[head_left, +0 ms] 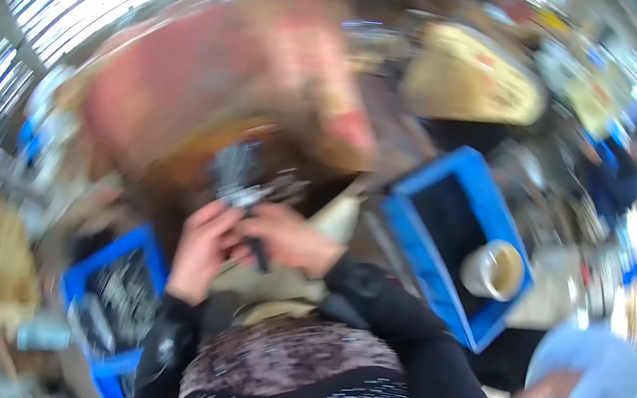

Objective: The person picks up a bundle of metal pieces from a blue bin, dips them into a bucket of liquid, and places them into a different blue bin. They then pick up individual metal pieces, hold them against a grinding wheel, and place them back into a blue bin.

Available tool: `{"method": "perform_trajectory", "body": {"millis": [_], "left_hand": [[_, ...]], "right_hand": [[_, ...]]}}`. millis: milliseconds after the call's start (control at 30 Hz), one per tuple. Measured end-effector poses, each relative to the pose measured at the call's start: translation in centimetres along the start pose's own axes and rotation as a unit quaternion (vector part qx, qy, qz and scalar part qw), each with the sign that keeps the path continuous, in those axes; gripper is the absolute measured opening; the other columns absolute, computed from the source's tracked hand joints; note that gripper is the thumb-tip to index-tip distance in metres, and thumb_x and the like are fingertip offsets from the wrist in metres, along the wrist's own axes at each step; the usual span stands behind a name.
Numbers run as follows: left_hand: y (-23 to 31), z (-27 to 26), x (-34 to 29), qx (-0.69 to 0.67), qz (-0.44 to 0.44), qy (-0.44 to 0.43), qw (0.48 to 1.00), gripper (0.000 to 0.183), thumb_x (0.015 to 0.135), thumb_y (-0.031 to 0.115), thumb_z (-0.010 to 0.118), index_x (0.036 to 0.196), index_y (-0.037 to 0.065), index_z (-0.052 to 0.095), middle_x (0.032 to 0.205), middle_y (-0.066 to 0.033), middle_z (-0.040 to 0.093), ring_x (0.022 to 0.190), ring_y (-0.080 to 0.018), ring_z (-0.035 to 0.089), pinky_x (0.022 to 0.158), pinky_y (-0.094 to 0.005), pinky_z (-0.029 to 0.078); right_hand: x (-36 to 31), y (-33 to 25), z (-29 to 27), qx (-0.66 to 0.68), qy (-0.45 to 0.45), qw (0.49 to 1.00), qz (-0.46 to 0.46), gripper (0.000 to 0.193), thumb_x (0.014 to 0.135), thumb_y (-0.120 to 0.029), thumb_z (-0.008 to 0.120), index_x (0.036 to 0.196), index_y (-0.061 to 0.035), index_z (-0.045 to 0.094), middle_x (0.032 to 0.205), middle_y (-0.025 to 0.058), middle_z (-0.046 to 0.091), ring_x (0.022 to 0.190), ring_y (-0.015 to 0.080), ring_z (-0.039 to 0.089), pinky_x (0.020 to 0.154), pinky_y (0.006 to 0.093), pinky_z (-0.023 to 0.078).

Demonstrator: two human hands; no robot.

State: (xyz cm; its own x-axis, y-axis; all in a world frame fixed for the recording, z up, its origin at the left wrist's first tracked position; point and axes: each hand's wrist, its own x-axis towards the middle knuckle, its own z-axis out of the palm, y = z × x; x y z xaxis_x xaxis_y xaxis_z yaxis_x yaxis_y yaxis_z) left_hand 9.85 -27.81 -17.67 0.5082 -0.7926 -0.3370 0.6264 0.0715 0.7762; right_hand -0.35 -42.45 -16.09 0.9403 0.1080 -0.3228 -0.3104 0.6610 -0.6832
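My left hand [203, 246] and my right hand [291, 238] are close together in front of my body, both with curled fingers. A narrow dark piece [258, 254] sticks out below the fingers of my right hand; motion blur hides its kind. The left fingers meet the right ones around something too smeared to name. Just beyond my fingertips are shiny, silvery metal parts [246, 196], and I cannot tell whether my hands touch them. A large worn red machine housing [223, 67] rises behind, with a dark, brownish hollow facing me.
At right stands a blue crate [409, 213] with a white tub [482, 271] in it. Another blue crate [152, 249] at left holds several metal pieces [122, 293]. A cream-coloured cover [475, 75] lies beyond. A pale blue plastic item [595, 372] is at lower right.
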Motion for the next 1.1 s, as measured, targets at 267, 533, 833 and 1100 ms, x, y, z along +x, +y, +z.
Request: {"method": "perform_trajectory", "body": {"millis": [267, 533, 833, 1100], "left_hand": [[-1.8, -5.1, -0.9, 0.037, 0.052, -0.025, 0.998, 0.033, 0.099, 0.030, 0.051, 0.125, 0.010, 0.053, 0.083, -0.0039, 0.056, 0.065, -0.0133, 0.050, 0.057, -0.0278, 0.041], [0.1, 6.3, 0.4, 0.024, 0.099, -0.016, 0.995, 0.032, 0.096, 0.025, 0.056, 0.123, 0.008, 0.057, 0.092, -0.0093, 0.064, 0.075, -0.0206, 0.059, 0.063, -0.0319, 0.046], [-0.2, 1.2, 1.9, -0.002, 0.153, 0.013, 0.988, 0.036, 0.098, 0.018, 0.053, 0.130, 0.001, 0.052, 0.126, -0.0101, 0.059, 0.115, -0.0200, 0.056, 0.100, -0.0334, 0.044], [-0.6, -6.6, -3.8, 0.176, 0.195, 0.210, 0.942, 0.027, 0.097, 0.015, 0.055, 0.120, 0.000, 0.059, 0.110, -0.0095, 0.067, 0.100, -0.0155, 0.063, 0.090, -0.0279, 0.048]], "right_hand": [[3.4, 2.9, -0.9, -0.010, -0.157, 0.979, -0.127, 0.011, 0.079, -0.003, 0.060, 0.088, 0.0042, 0.060, 0.065, 0.0139, 0.063, 0.056, 0.0217, 0.064, 0.050, 0.0324, 0.053], [0.9, -1.2, -2.2, -0.215, -0.024, 0.965, -0.147, 0.011, 0.073, -0.006, 0.065, 0.080, 0.0031, 0.063, 0.060, 0.0110, 0.062, 0.050, 0.0184, 0.062, 0.044, 0.0299, 0.050], [0.5, -1.9, -2.8, -0.504, 0.094, 0.817, -0.263, 0.047, 0.084, -0.032, 0.063, 0.120, -0.0029, 0.054, 0.107, 0.0244, 0.063, 0.101, 0.0402, 0.061, 0.083, 0.0446, 0.050], [-1.3, -1.3, -6.5, -0.120, 0.102, 0.978, -0.140, 0.009, 0.093, -0.013, 0.057, 0.096, -0.0070, 0.051, 0.075, 0.0004, 0.052, 0.060, 0.0111, 0.050, 0.055, 0.0251, 0.041]]}}
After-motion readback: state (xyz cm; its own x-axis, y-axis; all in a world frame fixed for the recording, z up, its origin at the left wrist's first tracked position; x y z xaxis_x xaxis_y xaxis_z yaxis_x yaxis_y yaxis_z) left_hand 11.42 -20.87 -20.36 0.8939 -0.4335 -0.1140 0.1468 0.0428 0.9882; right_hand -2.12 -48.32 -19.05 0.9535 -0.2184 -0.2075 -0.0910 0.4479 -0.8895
